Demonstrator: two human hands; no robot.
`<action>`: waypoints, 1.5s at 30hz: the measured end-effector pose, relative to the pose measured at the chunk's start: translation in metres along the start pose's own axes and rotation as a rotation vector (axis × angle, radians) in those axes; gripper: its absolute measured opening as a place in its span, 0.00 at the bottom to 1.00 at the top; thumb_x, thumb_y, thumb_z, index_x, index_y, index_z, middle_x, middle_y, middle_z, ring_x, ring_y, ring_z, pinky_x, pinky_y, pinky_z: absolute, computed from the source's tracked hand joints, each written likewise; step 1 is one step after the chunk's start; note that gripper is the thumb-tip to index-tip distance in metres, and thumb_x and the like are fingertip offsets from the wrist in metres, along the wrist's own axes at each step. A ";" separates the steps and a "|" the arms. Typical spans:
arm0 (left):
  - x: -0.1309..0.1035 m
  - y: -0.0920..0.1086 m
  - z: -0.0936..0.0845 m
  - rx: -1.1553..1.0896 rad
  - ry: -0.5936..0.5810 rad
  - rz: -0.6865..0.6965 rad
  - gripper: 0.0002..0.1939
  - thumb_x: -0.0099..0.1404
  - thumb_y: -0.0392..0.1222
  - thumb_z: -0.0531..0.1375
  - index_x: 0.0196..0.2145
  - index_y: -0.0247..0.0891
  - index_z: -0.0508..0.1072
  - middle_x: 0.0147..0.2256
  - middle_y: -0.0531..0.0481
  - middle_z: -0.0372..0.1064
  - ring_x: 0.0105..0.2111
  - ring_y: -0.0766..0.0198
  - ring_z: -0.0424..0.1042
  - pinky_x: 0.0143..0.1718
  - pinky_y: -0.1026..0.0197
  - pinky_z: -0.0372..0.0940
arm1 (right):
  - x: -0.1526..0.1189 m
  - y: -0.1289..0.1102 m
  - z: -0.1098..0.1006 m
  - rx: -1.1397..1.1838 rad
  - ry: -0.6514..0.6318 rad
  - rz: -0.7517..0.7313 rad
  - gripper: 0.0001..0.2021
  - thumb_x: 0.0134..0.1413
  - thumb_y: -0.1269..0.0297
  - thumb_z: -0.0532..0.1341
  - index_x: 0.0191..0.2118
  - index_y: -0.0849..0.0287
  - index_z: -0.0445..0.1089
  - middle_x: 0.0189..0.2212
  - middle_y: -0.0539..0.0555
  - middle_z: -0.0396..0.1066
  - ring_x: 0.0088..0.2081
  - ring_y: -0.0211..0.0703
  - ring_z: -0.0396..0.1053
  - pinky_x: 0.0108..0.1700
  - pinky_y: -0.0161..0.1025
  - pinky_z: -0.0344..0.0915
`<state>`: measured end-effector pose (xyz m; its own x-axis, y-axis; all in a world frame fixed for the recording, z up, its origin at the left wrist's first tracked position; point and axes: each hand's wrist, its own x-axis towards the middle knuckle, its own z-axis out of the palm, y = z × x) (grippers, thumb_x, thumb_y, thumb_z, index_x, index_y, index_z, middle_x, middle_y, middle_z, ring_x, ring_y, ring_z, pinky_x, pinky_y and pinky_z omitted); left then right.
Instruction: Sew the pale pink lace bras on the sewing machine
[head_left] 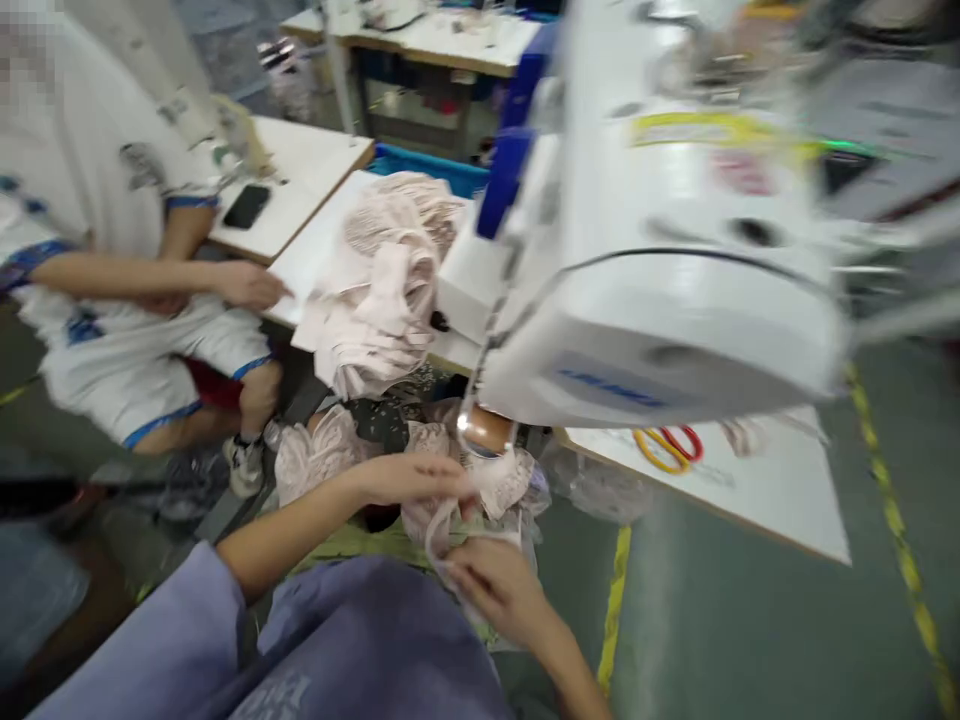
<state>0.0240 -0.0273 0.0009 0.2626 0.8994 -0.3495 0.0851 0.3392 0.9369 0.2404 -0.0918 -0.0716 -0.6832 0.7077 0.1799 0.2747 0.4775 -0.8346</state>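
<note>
My left hand [420, 478] is closed, its fingers pinching the upper part of a pale pink lace garment [506, 485]. Slightly lower and to the right, my right hand [499, 590] grips a narrow band of the same fabric. This band loops between both hands, just in front of my lap. The garment's exact kind is hard to make out because of blur. Right above my hands is the rounded end of a white sewing machine [675, 330]. More pink lace pieces [322, 455] hang to the left of my left hand.
A pile of pale pink fabric pieces [382, 290] lies on the white table left of the machine. Red and yellow-handled scissors [667, 448] rest on the right table part [780, 500]. A seated co-worker's hand [251, 285] reaches toward the pile; a phone [247, 206] lies nearby.
</note>
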 end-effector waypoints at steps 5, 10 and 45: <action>-0.016 -0.010 -0.037 -0.496 0.015 0.017 0.11 0.60 0.43 0.67 0.26 0.35 0.73 0.18 0.55 0.61 0.20 0.65 0.66 0.24 0.62 0.63 | -0.037 0.005 0.022 0.003 -0.009 0.276 0.13 0.68 0.60 0.53 0.40 0.56 0.75 0.34 0.54 0.78 0.34 0.43 0.75 0.35 0.34 0.68; -0.023 -0.009 -0.140 -0.984 0.409 0.218 0.13 0.73 0.42 0.56 0.29 0.36 0.67 0.19 0.61 0.54 0.17 0.74 0.59 0.28 0.68 0.64 | -0.048 0.018 -0.002 -0.023 -0.115 0.407 0.15 0.66 0.54 0.55 0.42 0.54 0.77 0.35 0.57 0.76 0.36 0.48 0.73 0.37 0.39 0.69; -0.038 -0.044 -0.024 0.404 -0.093 0.074 0.13 0.62 0.43 0.60 0.21 0.38 0.68 0.17 0.56 0.55 0.20 0.67 0.54 0.25 0.63 0.47 | 0.064 -0.022 -0.006 0.233 -0.045 0.527 0.15 0.61 0.49 0.59 0.38 0.54 0.76 0.23 0.48 0.66 0.24 0.36 0.58 0.26 0.34 0.52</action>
<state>-0.0125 -0.0695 -0.0280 0.3662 0.8824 -0.2955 0.4277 0.1224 0.8956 0.1943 -0.0540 -0.0384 -0.5237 0.7937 -0.3093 0.4330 -0.0646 -0.8991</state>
